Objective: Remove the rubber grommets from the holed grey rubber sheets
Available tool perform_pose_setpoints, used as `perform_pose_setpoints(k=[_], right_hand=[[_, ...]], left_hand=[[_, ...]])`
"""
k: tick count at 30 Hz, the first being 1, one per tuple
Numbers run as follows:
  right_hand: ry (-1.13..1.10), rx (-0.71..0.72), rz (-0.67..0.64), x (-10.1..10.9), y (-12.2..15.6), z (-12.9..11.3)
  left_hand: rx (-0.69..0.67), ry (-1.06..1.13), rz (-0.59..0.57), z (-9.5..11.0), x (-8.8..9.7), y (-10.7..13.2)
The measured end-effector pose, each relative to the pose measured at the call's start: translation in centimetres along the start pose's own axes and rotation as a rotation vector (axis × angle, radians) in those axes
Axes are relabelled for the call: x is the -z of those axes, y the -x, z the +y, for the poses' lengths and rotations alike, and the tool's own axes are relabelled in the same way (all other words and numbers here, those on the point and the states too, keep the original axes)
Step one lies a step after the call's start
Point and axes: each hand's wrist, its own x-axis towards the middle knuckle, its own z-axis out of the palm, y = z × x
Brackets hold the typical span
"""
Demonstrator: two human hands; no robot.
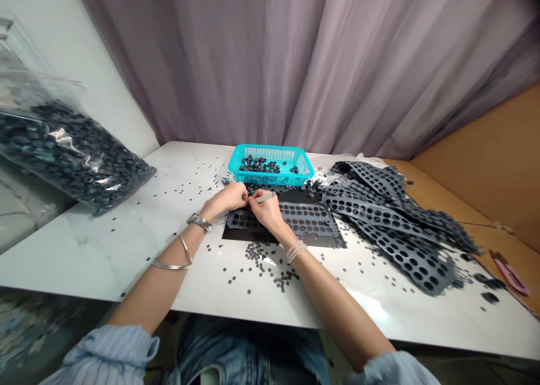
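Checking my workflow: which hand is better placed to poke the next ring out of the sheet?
Right, probably. The right hand grips the tool with its tip over the sheet; the left hand sits at the sheet's edge with no tool visible.

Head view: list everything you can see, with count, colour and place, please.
table: one, white marbled, fills the foreground
basket: one, turquoise, back centre of table, holds dark rings
bag: one, clear, full of dark rings, far left
perforated sheet: one, grey, on a black mat, under both hands
punched sheets: a heap, grey, right of the mat
loose discs: many, dark, scattered over the table
pink object: one, far right edge; cannot tell what
curtain: grey-mauve, behind the table
left hand: curled at the sheet's back-left edge; watch and bangle on that arm
right hand: on the sheet, gripping a thin pale tool; beaded bracelets at wrist
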Motion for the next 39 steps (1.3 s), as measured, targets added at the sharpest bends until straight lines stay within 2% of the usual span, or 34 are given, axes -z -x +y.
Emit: perform_pose_setpoints(k=[3, 7, 10, 12, 17, 24, 27, 30, 32, 33, 35, 39], right_hand=[[-0.045, -0.029, 0.0, -0.1, -0.1, 0.2], [-0.245, -0.117, 0.001, 0.0, -0.4, 0.6], [-0.448, -0.221, 0.053, 0.3, -0.6, 0.6], [-0.543, -0.267, 0.103, 0.6, -0.7, 0.5], [-0.623, -0.305, 0.165, 1.0, -0.9, 0.6], [-0.64, -0.31, 0.139, 0.6, -0.9, 1.0], [-0.649, -0.304, 0.111, 0.4, -0.9, 1.0], [-0.647, -0.264, 0.06, 0.0, -0.7, 0.8], [-0.615, -0.224, 0.019, -0.3, -0.5, 0.6], [-0.59, -0.202, 0.0, -0.5, -0.4, 0.6], [-0.522, -0.155, -0.03, -0.8, -0.3, 0.5], [-0.365, -0.071, -0.059, -1.0, -0.2, 0.4]], left_hand=[[0.034, 0.301, -0.064, -0.9, 1.6, 0.6], [0.21, 1.036, 0.057, -2.8, 3.4, 0.9], [0.266, 1.55, 0.075, -3.4, 3.2, 0.4], [0.306, 1.77, 0.048, -3.1, 2.5, 0.1], [0.358, 2.015, 0.023, -2.0, 1.7, -0.2], [0.423, 2.224, 0.017, -2.1, 2.2, 0.1], [0.401, 2.277, 0.028, -2.0, 2.1, 0.4], [0.326, 2.277, 0.048, -1.8, 2.1, 0.5], [0.277, 2.142, 0.063, -1.7, 2.1, 0.6], [0.26, 2.008, 0.068, -1.7, 2.1, 0.6], [0.253, 1.604, 0.078, -1.8, 1.8, 0.8], [0.198, 0.631, 0.162, -2.4, 0.8, 1.5]])
